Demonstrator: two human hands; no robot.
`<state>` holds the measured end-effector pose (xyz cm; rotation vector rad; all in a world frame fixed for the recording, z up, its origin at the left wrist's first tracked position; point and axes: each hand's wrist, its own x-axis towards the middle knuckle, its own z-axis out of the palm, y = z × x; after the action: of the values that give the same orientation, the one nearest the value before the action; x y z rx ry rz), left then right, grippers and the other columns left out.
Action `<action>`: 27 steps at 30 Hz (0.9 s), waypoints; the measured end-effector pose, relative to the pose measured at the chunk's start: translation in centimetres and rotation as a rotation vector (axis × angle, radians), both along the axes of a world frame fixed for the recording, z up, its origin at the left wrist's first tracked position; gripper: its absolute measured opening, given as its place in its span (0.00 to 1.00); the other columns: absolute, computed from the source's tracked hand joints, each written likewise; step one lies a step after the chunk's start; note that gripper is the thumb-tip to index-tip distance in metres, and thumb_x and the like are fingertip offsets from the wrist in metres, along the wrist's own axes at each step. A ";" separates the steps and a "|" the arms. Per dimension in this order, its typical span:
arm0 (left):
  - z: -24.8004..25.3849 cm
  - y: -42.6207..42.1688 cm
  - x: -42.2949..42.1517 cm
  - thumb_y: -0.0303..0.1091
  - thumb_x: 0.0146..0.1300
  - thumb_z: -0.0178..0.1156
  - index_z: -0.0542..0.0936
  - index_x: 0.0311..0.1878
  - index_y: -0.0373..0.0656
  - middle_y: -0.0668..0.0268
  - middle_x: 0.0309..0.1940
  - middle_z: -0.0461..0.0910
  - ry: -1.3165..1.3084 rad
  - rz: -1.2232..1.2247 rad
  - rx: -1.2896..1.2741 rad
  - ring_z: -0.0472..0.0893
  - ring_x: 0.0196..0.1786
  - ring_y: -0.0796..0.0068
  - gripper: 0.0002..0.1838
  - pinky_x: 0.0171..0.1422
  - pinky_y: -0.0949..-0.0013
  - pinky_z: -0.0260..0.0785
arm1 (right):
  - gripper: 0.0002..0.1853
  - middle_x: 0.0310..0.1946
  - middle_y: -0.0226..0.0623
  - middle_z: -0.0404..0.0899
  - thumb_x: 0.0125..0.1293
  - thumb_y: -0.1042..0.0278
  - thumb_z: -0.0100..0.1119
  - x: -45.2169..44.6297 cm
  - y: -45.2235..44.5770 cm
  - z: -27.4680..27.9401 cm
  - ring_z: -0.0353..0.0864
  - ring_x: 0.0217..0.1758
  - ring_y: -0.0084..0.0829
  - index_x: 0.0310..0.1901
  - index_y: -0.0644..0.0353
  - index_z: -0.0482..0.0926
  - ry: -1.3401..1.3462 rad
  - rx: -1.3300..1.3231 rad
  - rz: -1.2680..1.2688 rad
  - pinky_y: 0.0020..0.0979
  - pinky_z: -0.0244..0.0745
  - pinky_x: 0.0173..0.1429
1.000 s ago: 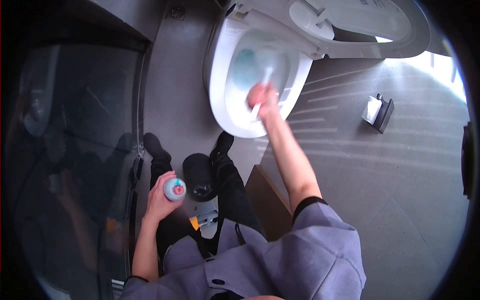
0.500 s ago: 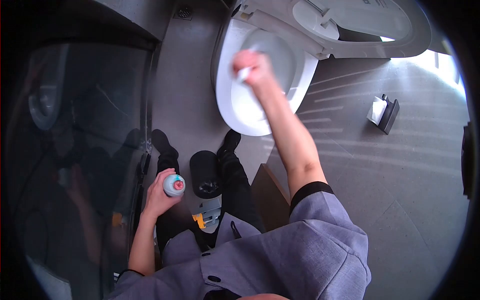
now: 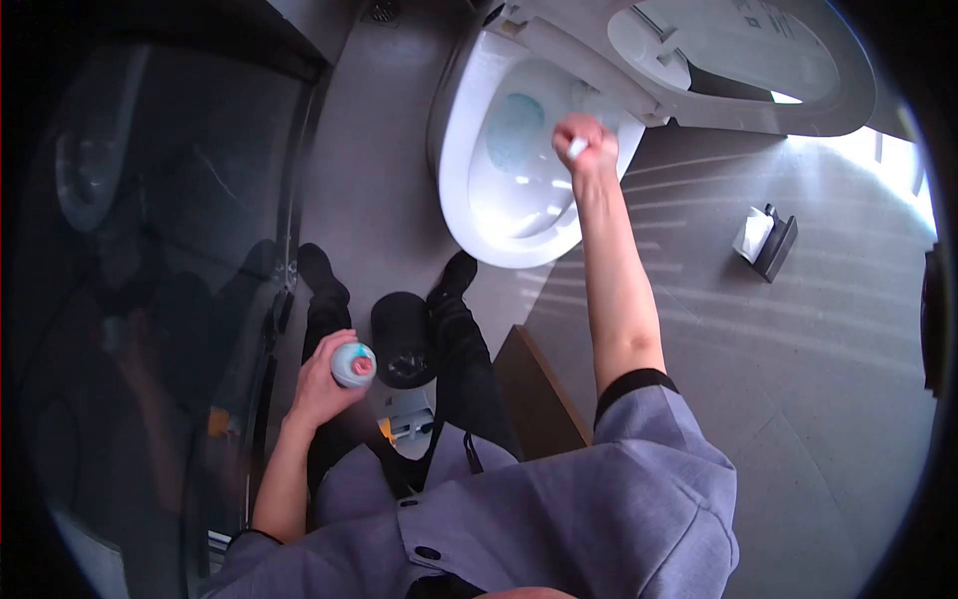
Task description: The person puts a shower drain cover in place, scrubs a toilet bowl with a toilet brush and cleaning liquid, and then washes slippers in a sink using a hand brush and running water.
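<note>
My right hand is closed round a white handle over the right side of the toilet bowl. Whatever is at the handle's far end is mostly hidden by the hand. Bluish water lies in the bowl, and the seat and lid are raised. Down at the lower left, my left hand grips a pale bottle with a reddish top and a teal mark, held away from the toilet.
Between my legs stand a black bin and a grey and yellow object. A brown panel is right of my legs. On the right is a dark holder with white paper. Dark glass lies left.
My right hand has moved from the left side of the bowl to its right side, uncovering the bluish water. My left hand keeps its hold on the bottle. The view has shifted slightly.
</note>
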<state>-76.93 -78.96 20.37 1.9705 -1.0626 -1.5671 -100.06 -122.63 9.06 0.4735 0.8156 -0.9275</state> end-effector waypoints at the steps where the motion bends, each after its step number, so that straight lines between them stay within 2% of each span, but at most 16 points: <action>1: -0.3 0.1 -0.1 0.28 0.39 0.73 0.71 0.55 0.46 0.61 0.58 0.75 0.014 0.015 0.009 0.77 0.59 0.56 0.35 0.62 0.60 0.71 | 0.21 0.11 0.22 0.53 0.71 0.55 0.28 1.1 -0.3 0.2 0.52 0.08 0.17 0.18 0.48 0.55 -0.027 0.041 0.114 0.22 0.49 0.11; 2: -0.7 -0.1 -0.1 0.28 0.38 0.73 0.71 0.55 0.46 0.62 0.58 0.75 0.021 0.032 0.009 0.77 0.59 0.56 0.35 0.61 0.60 0.71 | 0.23 0.12 0.24 0.53 0.73 0.52 0.29 3.2 -0.3 0.0 0.52 0.08 0.19 0.18 0.49 0.55 -0.060 0.073 0.230 0.24 0.49 0.11; 4: -0.9 -0.3 -0.2 0.28 0.39 0.73 0.72 0.54 0.45 0.61 0.58 0.75 -0.014 0.000 0.011 0.76 0.59 0.56 0.34 0.62 0.60 0.71 | 0.25 0.12 0.26 0.53 0.75 0.46 0.32 7.9 7.6 2.0 0.55 0.11 0.22 0.21 0.52 0.58 0.264 -0.007 0.605 0.25 0.54 0.15; 6: -0.8 -0.7 -0.3 0.28 0.38 0.73 0.73 0.54 0.45 0.60 0.58 0.75 -0.017 -0.011 0.012 0.76 0.59 0.56 0.34 0.62 0.60 0.71 | 0.28 0.12 0.25 0.52 0.75 0.38 0.30 4.9 11.9 3.1 0.51 0.10 0.23 0.24 0.53 0.60 0.561 0.049 0.856 0.26 0.51 0.15; 8: -2.3 0.1 -0.9 0.27 0.39 0.73 0.73 0.55 0.45 0.58 0.56 0.76 0.000 0.083 -0.048 0.76 0.60 0.56 0.35 0.63 0.61 0.69 | 0.26 0.12 0.24 0.51 0.75 0.38 0.30 -1.4 12.4 2.1 0.50 0.11 0.22 0.29 0.53 0.62 0.673 0.004 1.109 0.27 0.52 0.15; 10: -2.9 -0.2 -0.8 0.25 0.37 0.73 0.73 0.55 0.45 0.58 0.56 0.76 0.034 0.111 -0.038 0.76 0.60 0.56 0.36 0.64 0.61 0.69 | 0.28 0.12 0.23 0.51 0.75 0.38 0.29 -4.1 12.4 1.0 0.54 0.11 0.23 0.32 0.55 0.64 0.744 0.059 1.257 0.28 0.55 0.16; 11: -3.5 0.2 -1.3 0.24 0.36 0.73 0.72 0.55 0.45 0.58 0.56 0.75 0.046 0.173 -0.035 0.76 0.60 0.56 0.37 0.64 0.61 0.69 | 0.28 0.11 0.27 0.58 0.76 0.40 0.30 -5.0 12.4 -1.4 0.59 0.11 0.25 0.44 0.60 0.69 0.829 0.033 1.259 0.30 0.57 0.16; 12: -4.3 0.4 -2.0 0.22 0.35 0.73 0.72 0.55 0.44 0.58 0.56 0.75 0.073 0.219 -0.019 0.75 0.60 0.55 0.37 0.64 0.61 0.69 | 0.29 0.13 0.33 0.66 0.76 0.43 0.31 -6.2 11.9 -5.1 0.64 0.12 0.28 0.53 0.66 0.69 0.976 -0.135 1.377 0.33 0.61 0.18; 13: -4.8 0.4 -2.6 0.21 0.36 0.72 0.72 0.55 0.44 0.58 0.58 0.74 0.098 0.222 0.005 0.75 0.60 0.56 0.36 0.64 0.62 0.68 | 0.26 0.15 0.36 0.69 0.77 0.49 0.34 -7.3 10.4 -8.9 0.67 0.13 0.31 0.57 0.67 0.68 0.960 -0.227 1.480 0.35 0.65 0.20; 14: -5.6 0.7 -3.5 0.20 0.36 0.72 0.71 0.56 0.44 0.58 0.58 0.73 0.119 0.226 0.002 0.75 0.61 0.55 0.37 0.64 0.61 0.68 | 0.19 0.15 0.37 0.68 0.75 0.58 0.37 -6.6 8.5 -11.4 0.68 0.15 0.32 0.50 0.68 0.70 0.979 -0.254 1.539 0.36 0.66 0.21; 16: -7.1 1.7 -5.8 0.19 0.34 0.72 0.70 0.56 0.45 0.59 0.59 0.73 0.132 0.255 0.034 0.74 0.61 0.55 0.39 0.64 0.60 0.68 | 0.09 0.19 0.36 0.66 0.70 0.70 0.38 -4.7 4.9 -16.6 0.64 0.14 0.30 0.37 0.64 0.68 0.882 -0.056 1.343 0.35 0.64 0.20; 18: -8.0 3.4 -6.8 0.19 0.34 0.72 0.70 0.56 0.46 0.59 0.59 0.73 0.147 0.303 0.052 0.74 0.62 0.54 0.40 0.65 0.59 0.68 | 0.08 0.20 0.31 0.63 0.70 0.71 0.38 -2.3 2.8 -19.7 0.59 0.14 0.26 0.39 0.63 0.68 0.932 -0.038 1.382 0.30 0.59 0.19; 20: -8.8 4.4 -9.0 0.19 0.34 0.72 0.70 0.56 0.46 0.58 0.59 0.73 0.145 0.348 0.055 0.74 0.62 0.54 0.40 0.64 0.59 0.69 | 0.08 0.19 0.29 0.60 0.71 0.69 0.38 -2.3 2.5 -19.4 0.56 0.15 0.23 0.40 0.62 0.68 0.889 -0.010 1.294 0.28 0.55 0.19; 21: -9.1 4.9 -10.0 0.20 0.34 0.73 0.70 0.56 0.46 0.58 0.58 0.73 0.138 0.371 0.046 0.75 0.61 0.53 0.39 0.63 0.59 0.70 | 0.08 0.19 0.27 0.59 0.72 0.68 0.38 -2.6 2.8 -18.9 0.55 0.16 0.22 0.41 0.62 0.68 0.876 -0.001 1.245 0.26 0.54 0.19; 24: -10.3 6.0 -13.0 0.23 0.35 0.75 0.70 0.56 0.46 0.58 0.59 0.73 0.117 0.387 0.015 0.75 0.60 0.53 0.39 0.63 0.57 0.70 | 0.09 0.19 0.24 0.55 0.72 0.66 0.38 -5.5 6.4 -13.4 0.52 0.17 0.19 0.42 0.60 0.67 0.967 -0.097 1.339 0.25 0.49 0.19; 27: -12.4 6.5 -14.8 0.27 0.36 0.76 0.69 0.57 0.45 0.59 0.61 0.72 0.083 0.317 0.011 0.74 0.61 0.53 0.40 0.64 0.55 0.68 | 0.13 0.18 0.23 0.55 0.75 0.57 0.37 -7.6 9.9 -6.7 0.52 0.16 0.18 0.40 0.57 0.67 1.158 -0.165 1.326 0.24 0.48 0.19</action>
<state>-91.77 -72.50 7.95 1.9488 -0.6710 -1.4679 -107.64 -112.69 2.33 -0.8329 1.7250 0.1079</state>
